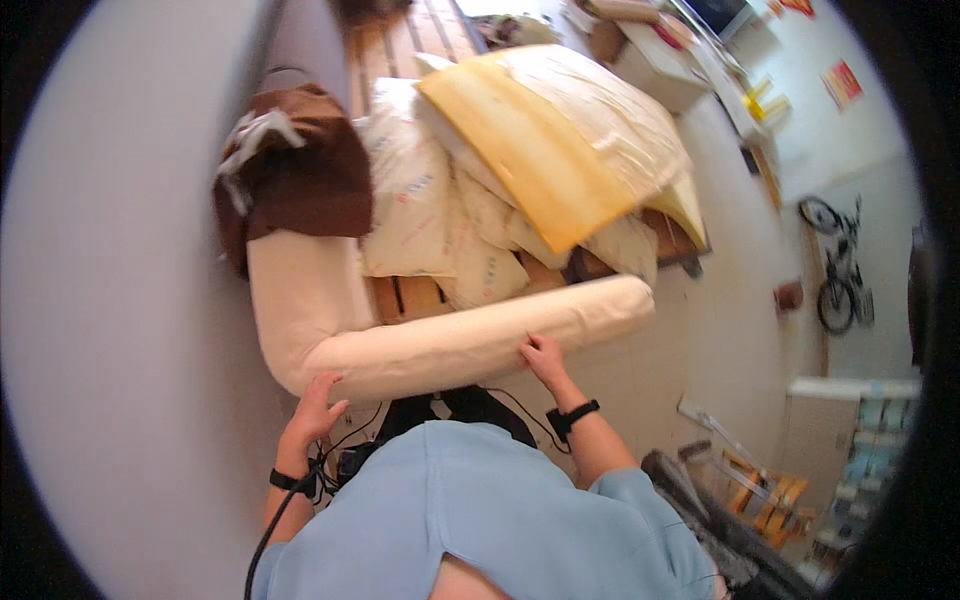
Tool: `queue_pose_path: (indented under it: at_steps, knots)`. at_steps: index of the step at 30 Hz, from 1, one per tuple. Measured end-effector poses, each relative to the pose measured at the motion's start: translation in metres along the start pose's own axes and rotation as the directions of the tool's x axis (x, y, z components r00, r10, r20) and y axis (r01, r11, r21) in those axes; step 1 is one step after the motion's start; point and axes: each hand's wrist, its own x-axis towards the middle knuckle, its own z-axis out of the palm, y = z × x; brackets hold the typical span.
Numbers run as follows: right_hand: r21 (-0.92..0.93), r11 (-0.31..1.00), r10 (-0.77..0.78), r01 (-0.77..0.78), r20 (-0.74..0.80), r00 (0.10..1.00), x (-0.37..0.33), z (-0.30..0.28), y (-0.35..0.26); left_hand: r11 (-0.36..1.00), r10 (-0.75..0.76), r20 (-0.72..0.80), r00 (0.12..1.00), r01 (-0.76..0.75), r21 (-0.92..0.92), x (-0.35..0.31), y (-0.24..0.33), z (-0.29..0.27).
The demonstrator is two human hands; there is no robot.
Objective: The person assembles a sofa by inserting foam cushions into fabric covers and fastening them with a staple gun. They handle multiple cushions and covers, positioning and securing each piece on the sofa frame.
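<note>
Across the front of me runs a long, padded sofa arm (pixel 480 338) in a cream fabric cover, joined at the left to a padded back (pixel 290 290) in the same fabric. My left hand (pixel 318 406) rests at the near side of their corner, thumb and fingers apart. Farther right, my right hand (pixel 543 358) has its fingers curled in against the near side of the arm, pinching the cream cover there. A brown cloth cover (pixel 310 170) with whitish edges is bunched over the far part of the back.
Beyond the arm, white printed cushions (pixel 408 190) and a yellow foam pad (pixel 540 150) lie piled on a slatted wooden base (pixel 415 45). A black cable (pixel 275 535) runs by my left arm. A wooden stool (pixel 770 495) and a bicycle (pixel 840 265) stand at the right.
</note>
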Motion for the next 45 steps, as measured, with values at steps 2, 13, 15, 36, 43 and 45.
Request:
queue_pose_path:
  at_steps: [2,13,15,36,43,45]
  knots:
    - [0.253,0.961,0.096,-0.112,0.076,0.993,-0.007,-0.010,-0.002,0.995,0.068,0.152,0.986,-0.078,0.062,0.017,0.028,0.008]
    - [0.758,0.646,0.335,0.092,-0.389,0.858,-0.181,-0.080,0.083,0.905,0.377,0.634,0.675,-0.415,-0.095,0.094,0.138,0.088]
    - [0.741,0.656,0.404,0.144,-0.505,0.763,-0.214,-0.083,0.106,0.874,0.437,0.675,0.595,-0.459,-0.161,0.103,0.149,0.106]
    - [0.801,0.572,0.744,0.180,-0.598,0.299,-0.304,-0.381,0.290,0.761,0.388,0.838,0.384,-0.646,-0.057,0.116,0.554,0.365]
    - [0.794,0.407,0.769,0.452,-0.565,0.300,-0.265,-0.543,0.332,0.736,0.363,0.792,0.492,-0.673,0.081,0.203,0.653,0.429]
    - [0.790,0.347,0.789,0.505,-0.537,0.299,-0.272,-0.579,0.351,0.711,0.335,0.814,0.474,-0.694,0.111,0.233,0.698,0.463]
